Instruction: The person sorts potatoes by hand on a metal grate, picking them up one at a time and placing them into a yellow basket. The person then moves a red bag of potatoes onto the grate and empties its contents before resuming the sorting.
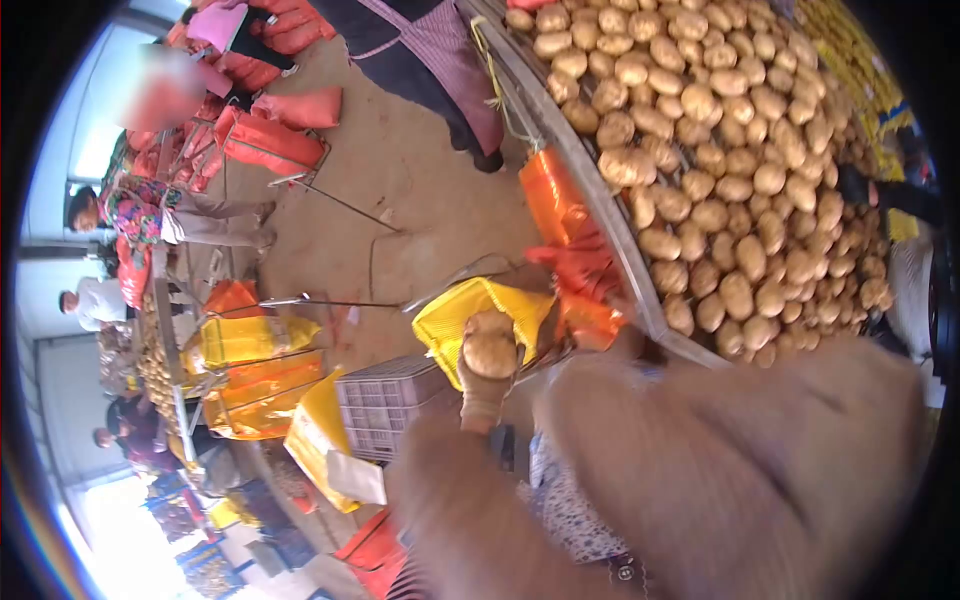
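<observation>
Filling the grasp of the left hand (486,393), a large potato (491,355) sits over the mouth of a yellow bag (441,327), with what looks like a second one pressed against its far side. The fingers are closed around the load, and a light cuff shows at the wrist. The right forearm is a blurred brown sleeve (740,450) across the foreground; it hides its hand, so I cannot tell whether that grip is open or closed. Just beside the yellow bag stands a grey plastic crate (385,402). On the other side, orange bags (553,195) hang along the rim of a table (590,170) heaped with potatoes (725,190). Farther off, red sacks (270,140) lie near a person in a patterned top (137,212), and more people stand along a second potato-covered table (160,350).
</observation>
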{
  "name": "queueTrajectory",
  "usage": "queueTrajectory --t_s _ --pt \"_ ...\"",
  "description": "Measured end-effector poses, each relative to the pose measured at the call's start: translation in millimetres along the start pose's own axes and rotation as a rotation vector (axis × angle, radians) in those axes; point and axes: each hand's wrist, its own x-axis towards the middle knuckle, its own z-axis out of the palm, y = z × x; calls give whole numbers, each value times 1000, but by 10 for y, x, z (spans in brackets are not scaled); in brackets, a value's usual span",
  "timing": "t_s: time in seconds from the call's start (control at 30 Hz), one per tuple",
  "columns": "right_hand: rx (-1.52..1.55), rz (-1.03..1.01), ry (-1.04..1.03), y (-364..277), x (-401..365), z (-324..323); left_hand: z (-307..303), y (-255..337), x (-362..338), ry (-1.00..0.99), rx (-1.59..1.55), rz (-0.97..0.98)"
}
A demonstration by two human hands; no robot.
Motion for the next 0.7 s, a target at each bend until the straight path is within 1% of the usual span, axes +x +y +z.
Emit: queueTrajectory --t_s 0.03,0.1,0.13,0.17,0.23,0.3,0.33,0.4,0.43,0.47,0.5,0.53,0.57,0.63,0.67,0.7 --pt "-90 4 -45 -56 -87 -97 78 90 260 -58 -3 14" --pt "-196 37 -116 -104 -302 -299 326 259 363 381 -89 44" --pt "-238 49 -153 -122 -407 -382 430 325 299 323 112 63" --pt "-266 71 -185 -119 -508 -472 159 434 390 381 226 57" --pt "-338 126 -229 -132 -766 -633 -207 552 448 603 168 0" --pt "-387 210 -260 -159 -994 -705 -92 622 566 802 -312 -145" --pt "-404 235 -275 -204 -1099 -742 108 508 589 795 -295 -163" --pt "-422 289 -300 -251 -1364 -802 443 273 572 840 -28 21" --pt "-423 299 -268 -279 -1511 -784 678 210 441 414 231 20" --pt "-401 310 -256 -235 -1686 -795 872 103 510 742 254 134" --pt "-344 294 -243 -163 -1781 -729 937 57 534 627 309 170" --pt "-242 337 -279 -51 -1883 -702 1248 -113 444 592 468 281" --pt "-194 408 -304 59 -2005 -621 1645 -373 577 494 608 383" --pt "-68 570 -368 350 -2231 -404 2459 -910 610 393 754 406" --pt "-3 653 -389 534 -2411 -232 2731 -1184 699 324 817 400" --pt "148 688 -351 898 -2610 119 2958 -1449 833 295 807 380"
